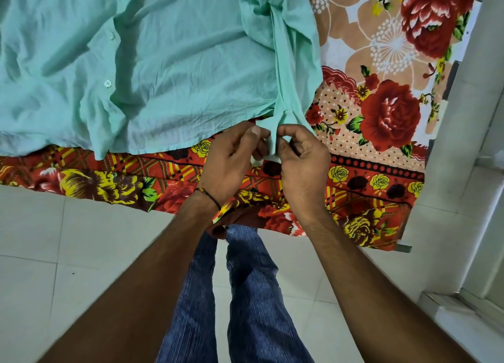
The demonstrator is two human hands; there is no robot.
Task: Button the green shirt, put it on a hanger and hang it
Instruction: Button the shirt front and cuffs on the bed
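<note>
The green shirt (169, 62) lies spread and wrinkled across the bed, its button placket running up the left part with pale buttons (107, 83) showing. A narrow green sleeve (282, 70) runs down from the top to the bed's near edge. My left hand (231, 161) and my right hand (302, 158) meet at the end of that sleeve, both pinching its cuff between thumb and fingers. The cuff's button is hidden by my fingers. No hanger is in view.
A floral bedsheet (387, 111) in red, orange and yellow covers the bed and hangs over its near edge. White floor tiles (81, 253) lie below, my blue-jeaned legs (245, 294) stand against the bed, and a white wall or door frame (480, 171) rises at the right.
</note>
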